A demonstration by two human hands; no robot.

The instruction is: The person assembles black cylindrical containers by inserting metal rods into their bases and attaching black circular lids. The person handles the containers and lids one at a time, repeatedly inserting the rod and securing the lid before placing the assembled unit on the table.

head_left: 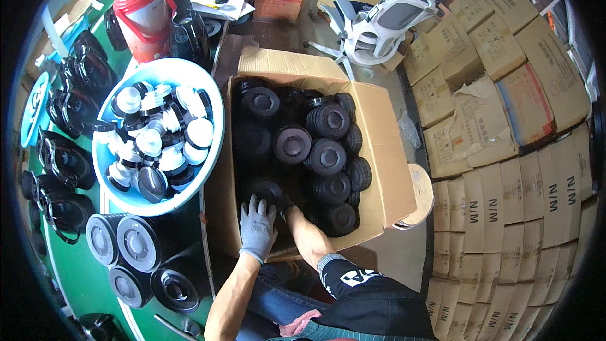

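Inside the cardboard box (385, 151), a black disc (264, 192) is seemingly touched by the left hand (257, 227), fingers slightly spread; the shadowed right hand (288, 209) cannot be read. Neighbouring stacks (327, 157) could be toppled if knocked sideways.

A light-blue basin (216, 132) heaped with white-and-black caps (150, 143) sits on a green workbench (69, 265), just beside a red-and-silver vacuum flask (148, 19). Glossy black jugs (66, 159) line the workbench's left side, near a smaller blue tub (36, 110). In the background, 1 white-framed swivel chair (391, 22) stands near a high wall of stacked brown cartons (499, 208) at right, 1 of them partly red.
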